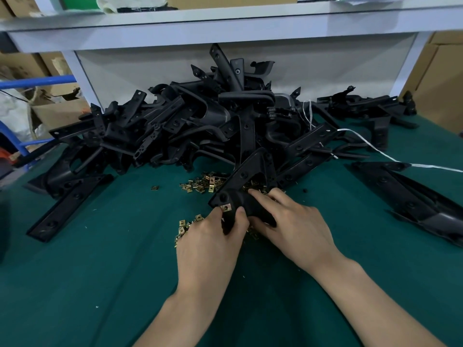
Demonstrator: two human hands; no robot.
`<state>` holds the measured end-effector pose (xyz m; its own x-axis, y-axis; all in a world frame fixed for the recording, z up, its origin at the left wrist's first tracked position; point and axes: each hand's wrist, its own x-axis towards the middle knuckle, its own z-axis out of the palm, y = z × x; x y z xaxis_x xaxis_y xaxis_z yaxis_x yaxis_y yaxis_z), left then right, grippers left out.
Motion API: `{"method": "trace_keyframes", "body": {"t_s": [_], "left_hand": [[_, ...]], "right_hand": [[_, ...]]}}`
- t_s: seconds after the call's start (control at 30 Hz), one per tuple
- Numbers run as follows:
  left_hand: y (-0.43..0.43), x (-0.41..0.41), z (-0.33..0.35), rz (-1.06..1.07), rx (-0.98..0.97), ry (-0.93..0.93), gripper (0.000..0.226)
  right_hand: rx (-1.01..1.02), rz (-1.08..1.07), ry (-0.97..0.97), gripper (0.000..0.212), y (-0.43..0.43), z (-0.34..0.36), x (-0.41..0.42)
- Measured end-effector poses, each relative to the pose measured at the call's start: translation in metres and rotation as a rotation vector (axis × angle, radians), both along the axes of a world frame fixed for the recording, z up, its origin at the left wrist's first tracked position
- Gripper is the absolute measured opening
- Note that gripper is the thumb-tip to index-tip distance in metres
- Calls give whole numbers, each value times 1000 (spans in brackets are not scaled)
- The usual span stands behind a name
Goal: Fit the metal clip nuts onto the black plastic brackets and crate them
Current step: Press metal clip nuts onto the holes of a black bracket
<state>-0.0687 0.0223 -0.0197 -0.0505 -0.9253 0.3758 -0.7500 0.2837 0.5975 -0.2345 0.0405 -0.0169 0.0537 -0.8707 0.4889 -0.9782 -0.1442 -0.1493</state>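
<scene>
Both forearms reach in from the bottom edge, angled inward, and meet over the green desk (105, 271). Left hand (210, 241) is palm down, fingers curled round the near end of a black plastic bracket (250, 176), thumb pressed on top just beside a clip nut (226, 208) seated on the bracket's edge. Right hand (295, 229) is palm down, gripping the same bracket from the right, index finger stretched forward along its body; its thumb is hidden. The bracket is tilted, near end in the hands, far end pointing away toward the pile.

Loose clip nuts (185, 227) lie on the desk, touching the left hand's outer side. More scattered nuts (208, 184) lie just beyond the hands, partly under the bracket. A single nut (155, 187) sits apart to the left. Heap of black brackets (195, 121) behind, white string (375, 149) trailing right. White shelf (225, 28) above.
</scene>
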Motion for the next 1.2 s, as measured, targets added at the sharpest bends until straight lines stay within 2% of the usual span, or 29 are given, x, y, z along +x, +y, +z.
{"method": "trace_keyframes", "body": {"t_s": [0.2, 0.43, 0.6, 0.7, 0.87, 1.2], "left_hand": [[0, -1, -1, -20, -45, -33, 44], [7, -1, 5, -117, -26, 140, 56], [8, -1, 11, -113, -42, 285, 35], [9, 0, 13, -156, -52, 310, 23], [8, 2, 11, -245, -58, 349, 20], [5, 2, 7, -292, -75, 438, 14]], "right_hand": [[16, 7, -15, 54, 0, 0, -1], [40, -2, -114, 58, -2, -1, -5], [57, -35, -126, 59, -3, -2, -6], [69, -45, -140, 62, -4, -3, -7], [85, -17, -212, 68, -4, -3, -9], [55, 11, -259, 61, -6, -2, -9]]}}
